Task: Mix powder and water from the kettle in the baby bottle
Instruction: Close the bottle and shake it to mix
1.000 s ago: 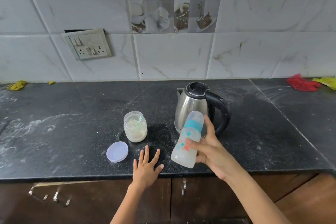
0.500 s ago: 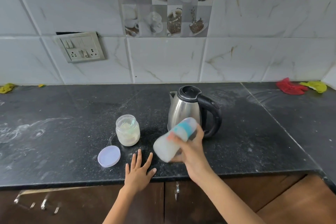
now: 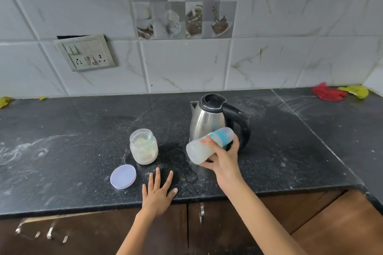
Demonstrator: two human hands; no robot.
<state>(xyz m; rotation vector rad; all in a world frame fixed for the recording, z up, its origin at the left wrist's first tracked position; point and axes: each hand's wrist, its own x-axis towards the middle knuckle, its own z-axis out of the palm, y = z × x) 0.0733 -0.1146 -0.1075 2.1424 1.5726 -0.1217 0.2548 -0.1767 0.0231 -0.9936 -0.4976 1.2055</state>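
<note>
Head view: dusty black counter (image 3: 62,130), marble-tiled wall (image 3: 290,16), brown cabinets (image 3: 331,223).

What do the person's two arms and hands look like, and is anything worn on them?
Both forearms are bare, with no sleeves in view. The left hand and the right hand carry no gloves, rings, watch or bracelet that I can see. The fingers are slim, with short nails.

Jar (image 3: 143,147) left of kettle (image 3: 209,120); lid (image 3: 123,176) before jar.

Soft even daylight, wide-angle bowing at edges, slight motion blur.
</note>
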